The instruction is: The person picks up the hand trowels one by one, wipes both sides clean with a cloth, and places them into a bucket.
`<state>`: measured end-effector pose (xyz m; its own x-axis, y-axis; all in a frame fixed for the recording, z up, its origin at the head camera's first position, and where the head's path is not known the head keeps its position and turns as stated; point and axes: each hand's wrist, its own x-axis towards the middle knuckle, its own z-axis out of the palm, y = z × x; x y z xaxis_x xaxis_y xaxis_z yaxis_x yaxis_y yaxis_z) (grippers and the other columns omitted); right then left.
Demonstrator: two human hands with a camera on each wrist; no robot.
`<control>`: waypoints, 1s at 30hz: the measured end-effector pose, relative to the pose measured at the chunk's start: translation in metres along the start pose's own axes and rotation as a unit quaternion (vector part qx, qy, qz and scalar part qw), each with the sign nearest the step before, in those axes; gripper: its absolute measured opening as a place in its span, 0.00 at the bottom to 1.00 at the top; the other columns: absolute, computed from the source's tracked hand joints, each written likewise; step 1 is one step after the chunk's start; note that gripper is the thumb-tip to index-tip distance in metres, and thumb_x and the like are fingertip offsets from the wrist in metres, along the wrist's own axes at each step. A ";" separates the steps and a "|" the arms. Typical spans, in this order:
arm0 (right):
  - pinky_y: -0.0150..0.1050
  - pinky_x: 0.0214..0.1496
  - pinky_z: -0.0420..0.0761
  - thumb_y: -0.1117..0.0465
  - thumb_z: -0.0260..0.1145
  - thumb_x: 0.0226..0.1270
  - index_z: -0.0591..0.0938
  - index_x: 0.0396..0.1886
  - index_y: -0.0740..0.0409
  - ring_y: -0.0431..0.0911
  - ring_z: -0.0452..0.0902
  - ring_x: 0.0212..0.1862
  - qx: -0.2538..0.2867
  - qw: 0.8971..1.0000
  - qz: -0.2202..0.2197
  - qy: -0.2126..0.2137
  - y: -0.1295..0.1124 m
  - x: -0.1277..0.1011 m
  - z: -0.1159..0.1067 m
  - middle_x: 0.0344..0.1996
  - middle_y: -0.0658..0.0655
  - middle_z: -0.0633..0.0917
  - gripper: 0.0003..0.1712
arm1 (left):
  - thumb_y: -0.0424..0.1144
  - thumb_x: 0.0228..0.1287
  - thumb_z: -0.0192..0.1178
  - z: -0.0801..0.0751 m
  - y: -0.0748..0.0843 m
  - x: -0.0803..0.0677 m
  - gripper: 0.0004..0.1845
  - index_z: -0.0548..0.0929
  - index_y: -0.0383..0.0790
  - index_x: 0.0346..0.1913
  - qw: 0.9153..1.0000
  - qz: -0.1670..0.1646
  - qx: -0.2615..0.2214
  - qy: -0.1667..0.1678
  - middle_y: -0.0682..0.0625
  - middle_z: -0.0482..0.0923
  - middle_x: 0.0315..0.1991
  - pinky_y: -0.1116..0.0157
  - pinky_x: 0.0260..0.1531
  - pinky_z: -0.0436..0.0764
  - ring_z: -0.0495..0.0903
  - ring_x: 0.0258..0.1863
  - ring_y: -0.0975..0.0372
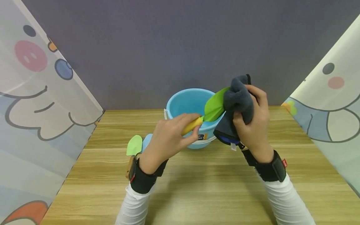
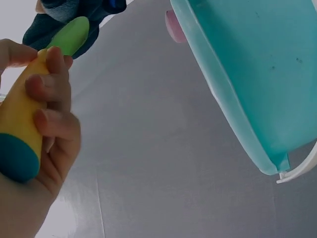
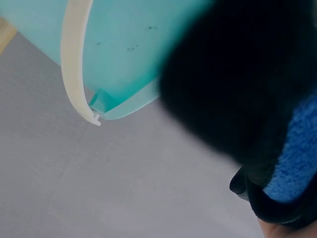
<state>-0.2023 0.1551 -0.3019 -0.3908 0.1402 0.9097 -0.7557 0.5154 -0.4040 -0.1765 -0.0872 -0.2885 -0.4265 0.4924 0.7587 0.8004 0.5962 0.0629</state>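
The shovel was green with a yellow-and-teal handle. The cloth was grey and blue, the bucket light blue, the bench wood-grained.

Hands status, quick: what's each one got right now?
Left hand: closed, gripping the green trowel by its yellow handle.
Right hand: closed, holding the bunched dark grey cloth at the trowel's blade.

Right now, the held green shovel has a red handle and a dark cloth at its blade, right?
The handle isn't red; the left wrist view shows it mainly yellow. The held green shovel does have a dark cloth at its blade.
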 end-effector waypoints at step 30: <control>0.42 0.62 0.74 0.48 0.59 0.57 0.85 0.52 0.66 0.62 0.76 0.58 -0.028 1.000 0.006 -0.012 -0.002 -0.003 -0.007 0.58 0.68 0.80 0.31 | 0.38 0.61 0.73 0.008 -0.039 0.025 0.10 0.83 0.41 0.41 0.962 -0.154 0.110 -0.197 0.46 0.82 0.29 0.60 0.21 0.75 0.77 0.22 0.54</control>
<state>-0.1963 0.1594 -0.3038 -0.4130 0.1275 0.9018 -0.7206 0.5597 -0.4092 -0.2220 -0.0929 -0.2773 -0.7902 0.4481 0.4180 0.5208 0.8506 0.0727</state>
